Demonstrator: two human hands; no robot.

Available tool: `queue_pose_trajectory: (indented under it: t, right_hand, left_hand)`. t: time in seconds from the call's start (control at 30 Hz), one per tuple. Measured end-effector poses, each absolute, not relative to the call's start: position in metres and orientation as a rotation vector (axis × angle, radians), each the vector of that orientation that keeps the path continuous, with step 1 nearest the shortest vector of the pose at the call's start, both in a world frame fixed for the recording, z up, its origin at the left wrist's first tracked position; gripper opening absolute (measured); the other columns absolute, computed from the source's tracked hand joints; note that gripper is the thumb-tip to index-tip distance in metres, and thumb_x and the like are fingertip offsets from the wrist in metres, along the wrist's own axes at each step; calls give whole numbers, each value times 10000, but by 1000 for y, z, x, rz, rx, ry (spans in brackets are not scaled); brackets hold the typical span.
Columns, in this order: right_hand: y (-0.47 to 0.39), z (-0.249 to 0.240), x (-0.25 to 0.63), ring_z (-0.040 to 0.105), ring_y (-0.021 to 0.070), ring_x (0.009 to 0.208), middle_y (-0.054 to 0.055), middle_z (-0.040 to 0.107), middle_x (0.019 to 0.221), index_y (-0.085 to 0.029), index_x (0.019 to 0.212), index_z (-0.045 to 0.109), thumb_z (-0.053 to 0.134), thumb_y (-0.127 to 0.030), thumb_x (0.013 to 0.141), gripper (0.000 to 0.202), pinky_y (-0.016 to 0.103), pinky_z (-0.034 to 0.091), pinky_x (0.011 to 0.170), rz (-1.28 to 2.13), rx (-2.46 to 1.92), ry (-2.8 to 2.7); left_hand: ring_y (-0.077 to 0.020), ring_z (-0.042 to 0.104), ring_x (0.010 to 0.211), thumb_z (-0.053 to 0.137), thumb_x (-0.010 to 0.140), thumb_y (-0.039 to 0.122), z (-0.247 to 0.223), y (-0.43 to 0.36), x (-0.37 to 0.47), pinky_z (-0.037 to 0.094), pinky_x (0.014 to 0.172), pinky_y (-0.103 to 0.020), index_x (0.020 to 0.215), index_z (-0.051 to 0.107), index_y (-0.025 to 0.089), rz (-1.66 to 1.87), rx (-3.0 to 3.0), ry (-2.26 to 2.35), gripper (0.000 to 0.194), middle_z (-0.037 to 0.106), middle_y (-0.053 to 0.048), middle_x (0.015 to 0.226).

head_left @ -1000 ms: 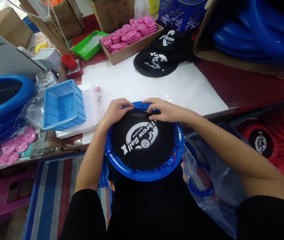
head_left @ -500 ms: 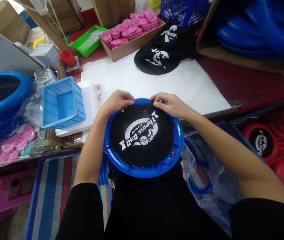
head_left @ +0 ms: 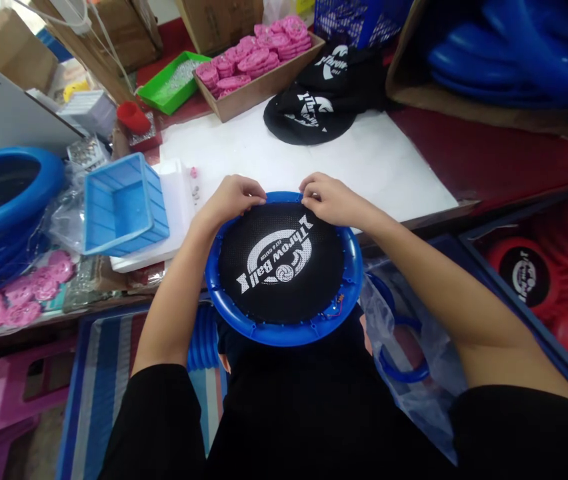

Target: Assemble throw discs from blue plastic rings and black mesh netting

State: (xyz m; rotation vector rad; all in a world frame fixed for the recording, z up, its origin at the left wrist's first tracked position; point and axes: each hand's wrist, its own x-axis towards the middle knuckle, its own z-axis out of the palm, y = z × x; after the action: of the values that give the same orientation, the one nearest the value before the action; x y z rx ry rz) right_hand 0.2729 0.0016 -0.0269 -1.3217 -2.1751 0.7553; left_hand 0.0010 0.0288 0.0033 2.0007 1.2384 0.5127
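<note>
A round blue plastic ring (head_left: 274,333) rests over my lap, its far side against the table edge. Stretched inside it is a black mesh fabric disc (head_left: 234,250) with white "Throw Ball" print. At the far rim, left of centre, my left hand (head_left: 237,198) pinches the edge of the mesh. My right hand (head_left: 330,198) does the same a little to the right, thumb and fingers pressed together. Small wires with a tiny part (head_left: 335,307) sit in the ring's near right side. What lies between the fingertips is mostly hidden.
On the white table sheet (head_left: 224,153) lie black printed discs (head_left: 309,117). Behind them stands a cardboard tray of pink pieces (head_left: 259,60). A light blue bin (head_left: 127,207) and blue rings (head_left: 14,193) are left; red discs (head_left: 524,277) fill a crate at right.
The ring and both hands appear slightly higher and further left in view, as does most of the scene. My right fingers have closed more tightly at the mesh edge.
</note>
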Motion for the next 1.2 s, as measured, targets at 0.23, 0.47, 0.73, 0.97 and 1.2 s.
queue_pose_trajectory:
  t: [0.23, 0.47, 0.73, 0.97, 1.2]
  right_hand:
    - [0, -27, 274, 652, 323, 1043, 154, 655, 1038, -224, 771, 630, 586, -216, 971, 204, 573, 533, 1032, 564, -1400, -2321]
    - [6, -21, 284, 677, 317, 1083, 134, 721, 1069, -232, 783, 663, 650, -267, 929, 151, 568, 523, 1057, 771, -1329, -2291]
    - [6, -25, 285, 679, 304, 1089, 123, 731, 1093, -234, 804, 679, 650, -326, 931, 159, 516, 532, 1041, 818, -1340, -2159]
    - [7, -23, 285, 657, 259, 927, 110, 721, 1023, -222, 823, 662, 633, -329, 930, 154, 444, 536, 910, 810, -1420, -2107]
    - [14, -20, 276, 658, 254, 936, 104, 738, 962, -211, 777, 688, 644, -277, 924, 167, 434, 515, 908, 715, -1464, -2165]
  left_hand:
    - [-203, 724, 871, 772, 797, 236, -4, 37, -5, 564, 914, -372, 877, 831, 164, 524, 2024, 1158, 123, 816, -63, 896]
    - [-194, 715, 837, 769, 794, 237, 1, 47, -6, 577, 872, -363, 964, 821, 189, 370, 1935, 1153, 184, 812, -45, 889]
    - [-236, 691, 988, 581, 961, 199, 15, 1, 38, 544, 900, -385, 968, 801, 201, 441, 2543, 1207, 220, 774, -79, 1024]
    - [-259, 692, 1110, 490, 1074, 268, 0, -15, 63, 560, 878, -377, 1166, 767, 210, 246, 2729, 1072, 298, 736, -106, 1160]
    - [-245, 696, 1045, 482, 1079, 281, -5, -16, 59, 563, 893, -372, 1235, 710, 212, 258, 2645, 1157, 285, 708, -103, 1178]
